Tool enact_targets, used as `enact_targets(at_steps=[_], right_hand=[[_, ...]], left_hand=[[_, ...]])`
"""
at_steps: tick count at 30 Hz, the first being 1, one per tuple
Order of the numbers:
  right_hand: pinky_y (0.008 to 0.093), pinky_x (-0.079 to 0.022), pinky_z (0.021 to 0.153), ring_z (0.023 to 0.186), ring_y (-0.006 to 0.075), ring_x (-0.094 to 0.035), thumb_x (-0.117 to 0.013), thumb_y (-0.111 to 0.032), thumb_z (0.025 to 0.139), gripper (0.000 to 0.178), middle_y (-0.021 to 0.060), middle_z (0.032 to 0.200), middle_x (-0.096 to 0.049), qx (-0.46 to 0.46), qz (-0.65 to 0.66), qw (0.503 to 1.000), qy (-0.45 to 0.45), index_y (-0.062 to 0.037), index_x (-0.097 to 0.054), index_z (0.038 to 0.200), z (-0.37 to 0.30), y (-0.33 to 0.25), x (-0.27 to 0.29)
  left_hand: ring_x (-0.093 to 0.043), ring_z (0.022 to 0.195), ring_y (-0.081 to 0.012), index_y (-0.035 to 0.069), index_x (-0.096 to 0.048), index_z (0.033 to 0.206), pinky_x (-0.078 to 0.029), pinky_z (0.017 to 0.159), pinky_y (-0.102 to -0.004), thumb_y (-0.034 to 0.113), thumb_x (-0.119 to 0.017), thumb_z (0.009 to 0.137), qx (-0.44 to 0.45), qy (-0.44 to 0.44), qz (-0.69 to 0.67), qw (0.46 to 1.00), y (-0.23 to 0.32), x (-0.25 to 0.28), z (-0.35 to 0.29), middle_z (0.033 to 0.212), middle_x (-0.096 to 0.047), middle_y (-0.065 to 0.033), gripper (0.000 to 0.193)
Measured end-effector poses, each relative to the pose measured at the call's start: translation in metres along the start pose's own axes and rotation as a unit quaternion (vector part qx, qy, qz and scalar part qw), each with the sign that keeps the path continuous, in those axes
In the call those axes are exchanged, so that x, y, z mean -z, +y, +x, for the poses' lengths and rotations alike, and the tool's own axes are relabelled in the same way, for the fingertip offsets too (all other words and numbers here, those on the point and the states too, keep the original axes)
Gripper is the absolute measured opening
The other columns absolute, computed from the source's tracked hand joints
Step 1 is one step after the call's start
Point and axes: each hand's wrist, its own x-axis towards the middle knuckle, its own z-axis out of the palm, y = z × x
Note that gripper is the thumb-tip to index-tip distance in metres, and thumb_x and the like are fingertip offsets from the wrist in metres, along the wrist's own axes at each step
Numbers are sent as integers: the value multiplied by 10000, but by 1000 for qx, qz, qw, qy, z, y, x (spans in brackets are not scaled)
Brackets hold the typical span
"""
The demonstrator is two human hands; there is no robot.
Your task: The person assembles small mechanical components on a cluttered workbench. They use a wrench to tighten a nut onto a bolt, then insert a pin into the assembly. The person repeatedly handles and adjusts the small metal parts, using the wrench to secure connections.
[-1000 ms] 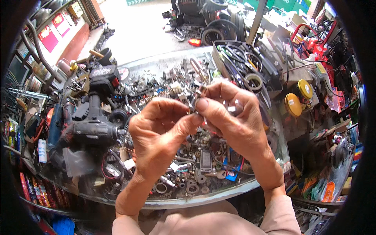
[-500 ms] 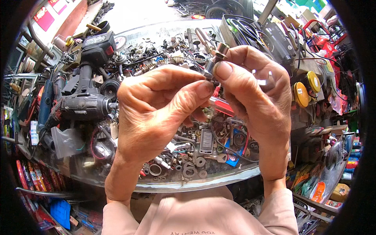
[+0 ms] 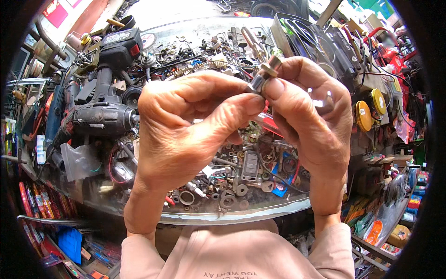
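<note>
The left hand [image 3: 186, 130] was raised above the cluttered desk [image 3: 241, 216], thumb and forefinger pinched on the lower end of a small metal fitting [image 3: 265, 74]. Its long axis ran up and to the right. The right hand [image 3: 311, 121] gripped the brass-coloured upper end, both hands equally near.
</note>
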Motion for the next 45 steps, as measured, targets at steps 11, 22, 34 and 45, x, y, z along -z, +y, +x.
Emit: enact_targets(at_steps=[11,22,34,45], right_hand=[[147,-269,416,452,-12,-378,-625,-184,831,268,13,745,-598,-73,64,991,-97,38,-592,978,0,-14,8],[138,-222,413,463,-25,-359,-688,-204,827,210,-51,649,-547,-35,14,998,-51,-14,-604,855,1,-7,1],[163,-420,630,699,47,-547,-685,-219,842,285,22,777,-618,39,-66,994,-83,23,-606,969,-2,-9,14],[224,-347,533,616,49,-414,-583,-229,918,272,-7,656,-495,115,-212,970,-26,-5,-562,767,1,4,8]], left_hand=[[-565,467,-110,-57,-631,930,-442,351,-220,84,-710,781,70,-63,-122,988,3,10,3,694,-642,-84,219],[-646,607,-113,-15,-651,886,-515,454,-210,37,-730,762,64,-41,-67,995,7,2,0,733,-679,-97,156],[-669,632,-154,-18,-655,949,-497,477,-215,86,-689,819,13,-16,-46,999,2,3,1,805,-690,-129,169],[-679,735,-143,-21,-671,986,-540,576,-202,-18,-665,817,-20,-4,-64,998,-2,-1,-1,860,-693,-94,170]])
